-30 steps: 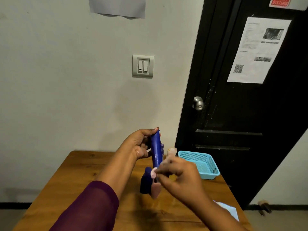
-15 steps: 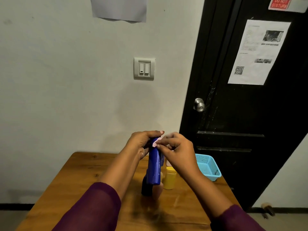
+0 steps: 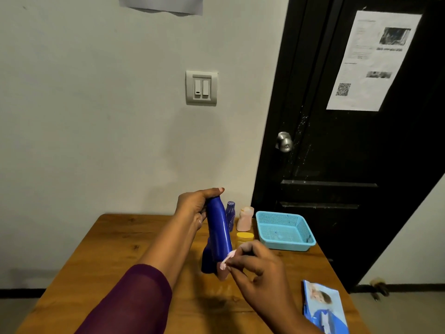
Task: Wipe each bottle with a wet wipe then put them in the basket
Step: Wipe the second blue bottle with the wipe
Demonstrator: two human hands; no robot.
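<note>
Two hands work above a wooden table [image 3: 120,237]. At the left, a maroon sleeve [image 3: 127,302] leads up to the left hand [image 3: 192,206], whose fingers and thumb curl round the upper end of a tall blue bottle [image 3: 220,232]. The bottle is held off the table, near upright and leaning slightly. Behind its lower end a darker blue bottle [image 3: 206,261] stands on the table. The right hand [image 3: 262,273] pinches a small pinkish wet wipe [image 3: 227,257] between thumb and forefinger, with the other fingers loosely curled, and holds the wipe against the tall bottle's lower right edge. Farther back stand a small purple bottle [image 3: 230,214], a peach bottle [image 3: 245,219] and a yellow-lidded jar [image 3: 245,238], close together. Just right of them sits the blue mesh basket [image 3: 305,233]. A blue wipes pack [image 3: 322,307] lies near the table's right front corner.
</note>
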